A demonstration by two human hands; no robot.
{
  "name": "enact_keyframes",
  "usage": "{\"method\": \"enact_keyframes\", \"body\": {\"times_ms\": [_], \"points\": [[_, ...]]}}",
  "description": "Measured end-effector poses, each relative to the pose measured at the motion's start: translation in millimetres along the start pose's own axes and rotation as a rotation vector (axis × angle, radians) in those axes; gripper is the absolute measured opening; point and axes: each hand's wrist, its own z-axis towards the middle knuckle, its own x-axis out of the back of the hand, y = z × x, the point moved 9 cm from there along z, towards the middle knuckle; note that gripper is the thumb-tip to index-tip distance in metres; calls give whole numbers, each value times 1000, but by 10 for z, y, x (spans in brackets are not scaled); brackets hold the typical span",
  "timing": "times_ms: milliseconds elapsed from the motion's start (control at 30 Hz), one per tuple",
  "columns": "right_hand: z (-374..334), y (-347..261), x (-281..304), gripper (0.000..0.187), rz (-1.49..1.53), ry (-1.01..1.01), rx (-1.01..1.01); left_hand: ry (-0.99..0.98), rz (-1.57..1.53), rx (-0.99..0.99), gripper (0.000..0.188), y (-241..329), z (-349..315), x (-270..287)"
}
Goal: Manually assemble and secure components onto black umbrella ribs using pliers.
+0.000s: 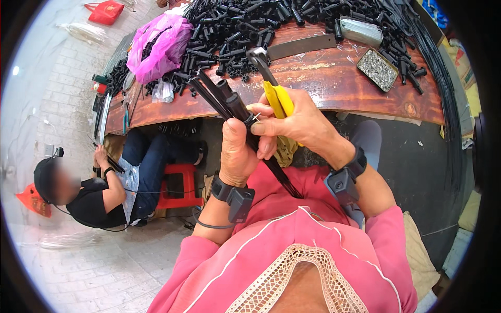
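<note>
My left hand (237, 151) is closed round a bundle of thin black rods (282, 180) that looks like a folded umbrella frame. The bundle slants from my lap up toward the table, and a stepped black tube (235, 103) stands at its upper part. In my right hand (308, 122) are pliers (279, 96) with yellow handles, their metal jaws pointing up and away from the bundle. The right thumb and fingertips meet at the bundle beside the left thumb, where a short, thin, pale piece of wire (257, 118) sticks out. The fingers partly hide that spot.
Black plastic tubes (235, 39) are heaped on the wooden table (313, 78). Near them lie a pink bag (159, 44), a flat metal bar (302, 46), a clear box (361, 31) and a tray of small metal bits (378, 70). At left another person (99, 195) sits working near a red stool (180, 185).
</note>
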Motion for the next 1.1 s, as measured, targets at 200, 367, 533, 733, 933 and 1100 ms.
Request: {"method": "enact_keyframes", "body": {"times_ms": [200,367,533,733,933,1100], "points": [[-501,-502,244,25,-1375,153,201,49,-56,-69,78,90,19,-40],[-627,-544,174,52,-1727,187,169,63,-31,-65,83,111,31,-42],[-526,-658,-5,60,-1883,253,246,63,66,-11,83,54,10,-14],[-554,-691,-83,59,-1943,352,376,50,63,-22,79,72,18,-4],[-580,-519,-67,55,-1960,515,370,125,77,-32,74,76,10,73],[-587,-426,-38,50,-1926,597,346,187,71,-19,73,74,16,112]]}}
